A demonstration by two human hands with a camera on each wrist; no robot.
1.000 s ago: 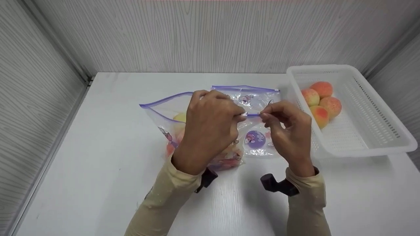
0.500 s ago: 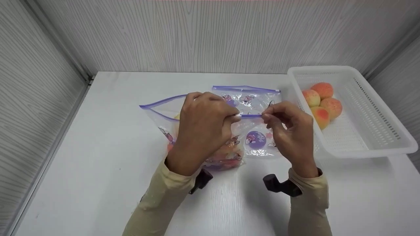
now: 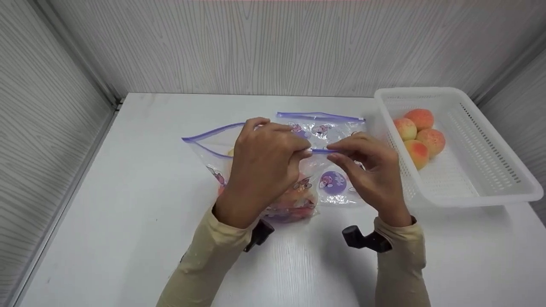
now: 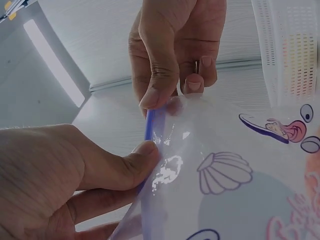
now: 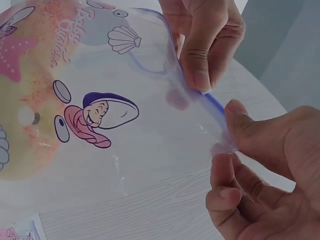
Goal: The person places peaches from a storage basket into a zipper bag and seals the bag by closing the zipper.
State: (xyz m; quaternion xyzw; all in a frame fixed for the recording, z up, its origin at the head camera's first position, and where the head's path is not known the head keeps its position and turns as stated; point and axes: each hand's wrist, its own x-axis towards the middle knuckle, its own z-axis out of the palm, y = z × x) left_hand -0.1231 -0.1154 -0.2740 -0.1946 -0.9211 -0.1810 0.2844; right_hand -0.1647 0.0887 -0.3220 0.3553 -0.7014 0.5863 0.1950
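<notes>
A clear zip bag point(image 3: 294, 196) with purple zip edge and cartoon prints stands in front of me, with peaches inside. My left hand point(image 3: 266, 166) pinches the zip at its white slider, thumb pressed on the purple strip point(image 5: 216, 105). Close to its right, my right hand point(image 3: 371, 172) pinches the bag's right end corner between thumb and fingers. To the left of my hands the bag's mouth point(image 3: 213, 143) gapes. In the right wrist view, a peach point(image 5: 35, 100) shows through the plastic. My left hand hides part of the bag in the head view.
Behind the filled bag lies a second flat zip bag point(image 3: 335, 183) with the same prints. A white perforated basket point(image 3: 473, 179) at the right holds several peaches point(image 3: 431, 140). Grey wood-patterned panels point(image 3: 256, 47) enclose the white table point(image 3: 140, 192) at the back and sides.
My left hand slid left along the zip with the slider, then stayed there. My right hand has shifted its fingers left along the strip, nearer to the left hand.
</notes>
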